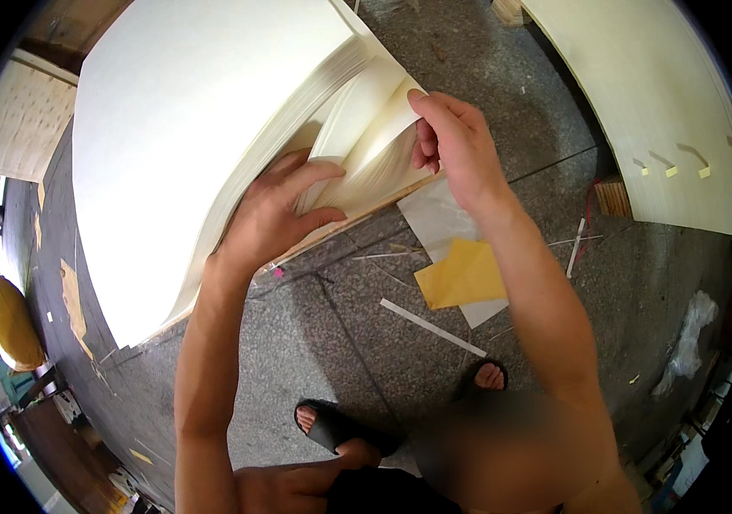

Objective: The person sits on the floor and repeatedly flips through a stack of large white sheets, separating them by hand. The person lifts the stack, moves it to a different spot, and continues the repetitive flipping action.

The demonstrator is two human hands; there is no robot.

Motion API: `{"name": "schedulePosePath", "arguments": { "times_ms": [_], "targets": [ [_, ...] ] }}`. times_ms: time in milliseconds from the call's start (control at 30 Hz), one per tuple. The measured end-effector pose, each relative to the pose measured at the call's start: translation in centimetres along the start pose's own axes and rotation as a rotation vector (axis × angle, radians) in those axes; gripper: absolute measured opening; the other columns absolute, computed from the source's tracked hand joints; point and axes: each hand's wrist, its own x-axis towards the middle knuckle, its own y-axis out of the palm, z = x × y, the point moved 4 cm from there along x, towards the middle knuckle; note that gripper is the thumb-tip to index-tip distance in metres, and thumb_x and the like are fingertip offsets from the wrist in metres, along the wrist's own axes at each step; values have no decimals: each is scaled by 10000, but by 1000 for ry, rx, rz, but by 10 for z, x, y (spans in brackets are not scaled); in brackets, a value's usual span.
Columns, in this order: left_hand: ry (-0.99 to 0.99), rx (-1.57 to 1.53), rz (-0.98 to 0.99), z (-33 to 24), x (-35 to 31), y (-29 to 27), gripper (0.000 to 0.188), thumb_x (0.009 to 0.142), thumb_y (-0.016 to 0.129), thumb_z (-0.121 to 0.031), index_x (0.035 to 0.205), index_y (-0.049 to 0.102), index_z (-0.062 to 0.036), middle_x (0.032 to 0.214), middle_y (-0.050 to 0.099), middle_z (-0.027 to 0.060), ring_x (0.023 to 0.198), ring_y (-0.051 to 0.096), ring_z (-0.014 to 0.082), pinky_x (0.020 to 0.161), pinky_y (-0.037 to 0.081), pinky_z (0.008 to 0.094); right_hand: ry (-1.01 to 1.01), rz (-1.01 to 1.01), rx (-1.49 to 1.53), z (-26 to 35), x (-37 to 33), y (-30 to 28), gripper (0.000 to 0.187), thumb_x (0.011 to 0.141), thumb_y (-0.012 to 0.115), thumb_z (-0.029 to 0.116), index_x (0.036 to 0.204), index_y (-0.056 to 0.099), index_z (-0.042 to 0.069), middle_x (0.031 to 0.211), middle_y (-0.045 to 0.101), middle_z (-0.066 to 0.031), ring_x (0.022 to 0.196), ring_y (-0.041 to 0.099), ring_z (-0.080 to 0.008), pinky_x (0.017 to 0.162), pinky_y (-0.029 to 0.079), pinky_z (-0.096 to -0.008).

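A large stack of big cream-white paper sheets (203,111) fills the upper left, its near right side lifted in a bend. My left hand (276,201) reaches into the gap with thumb and forefinger spread, its back against the raised sheets and its fingertips at the lower ones. Some of its fingers are hidden behind the paper. At the stack's right edge, my right hand (460,141) pinches the corner of a curled paper sheet (383,128) between thumb and forefinger. The other fingers of that hand are curled below the sheet.
Another wide pale stack (649,94) with small yellow tabs (672,172) stands at right on wooden blocks (614,198). On the speckled floor lie a yellow sheet (465,274), white strips (430,326) and clear plastic (688,338). My sandalled feet (332,426) are below.
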Motion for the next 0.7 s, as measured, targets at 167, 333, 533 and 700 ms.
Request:
{"name": "schedulePosePath", "arguments": {
  "times_ms": [167, 333, 533, 700],
  "targets": [
    [8, -20, 13, 3, -1, 0, 498, 726, 882, -187, 1179, 679, -166, 1118, 706, 100, 913, 696, 274, 785, 570, 392, -13, 18, -26, -1, -1, -4, 437, 982, 622, 398, 665, 489, 129, 601, 462, 36, 548, 530, -98, 494, 354, -255],
    [-32, -33, -49, -8, 0, -5, 529, 820, 775, -29, 1313, 661, -180, 1269, 673, 159, 1125, 664, 345, 991, 521, 422, -224, -49, -447, 1, -3, -9, 421, 966, 639, 392, 686, 533, 96, 592, 489, 27, 535, 537, -90, 494, 377, -250],
    [-13, -42, 42, 6, -2, 2, 565, 783, 825, -64, 1311, 668, -189, 1265, 679, 174, 1152, 663, 338, 1003, 527, 415, -20, 15, -21, -2, 2, -7, 410, 976, 655, 368, 684, 522, 114, 597, 473, 33, 519, 528, -92, 467, 356, -253],
    [20, -29, -45, 1, -2, 5, 573, 722, 888, -195, 1257, 684, -192, 1205, 692, 186, 1009, 705, 327, 849, 582, 419, 0, 18, 51, -2, 1, -6, 401, 987, 642, 350, 681, 517, 124, 597, 479, 30, 532, 546, -103, 468, 359, -255]
  ]
}}
